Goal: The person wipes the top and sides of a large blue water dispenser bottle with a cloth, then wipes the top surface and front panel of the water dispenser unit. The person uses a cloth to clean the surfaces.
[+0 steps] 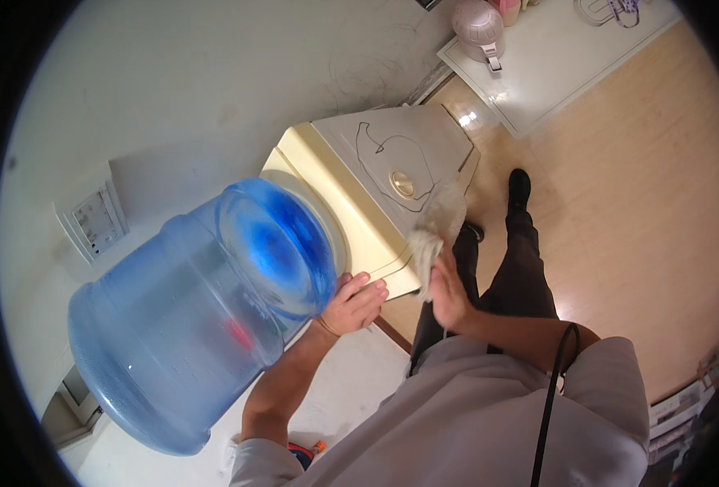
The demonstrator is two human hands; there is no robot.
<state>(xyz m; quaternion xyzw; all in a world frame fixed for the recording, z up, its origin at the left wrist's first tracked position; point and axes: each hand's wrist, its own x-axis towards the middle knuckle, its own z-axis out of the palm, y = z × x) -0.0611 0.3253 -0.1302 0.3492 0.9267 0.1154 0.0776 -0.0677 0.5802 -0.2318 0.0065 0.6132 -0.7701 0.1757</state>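
Observation:
A large translucent blue water bottle (177,316) stands neck-down on a yellowed water dispenser (317,189). My left hand (353,307) rests at the dispenser's top edge, right beside the bottle, its fingers extended and holding nothing. In my right hand (451,295) is a crumpled pale cloth (435,225), held against the upper front edge of the dispenser; part of it looks blurred. A round knob (403,184) sits on the grey-white panel, and a thin dark line loops around it. The bottle's neck is hidden from this angle.
Behind the dispenser runs a stained wall (244,79) with a white wall fixture (95,219). A pink lidded container (478,30) stands on a white cabinet (554,73) at the upper right. My legs are over the tan floor (627,170). A white surface (347,389) lies below my left arm.

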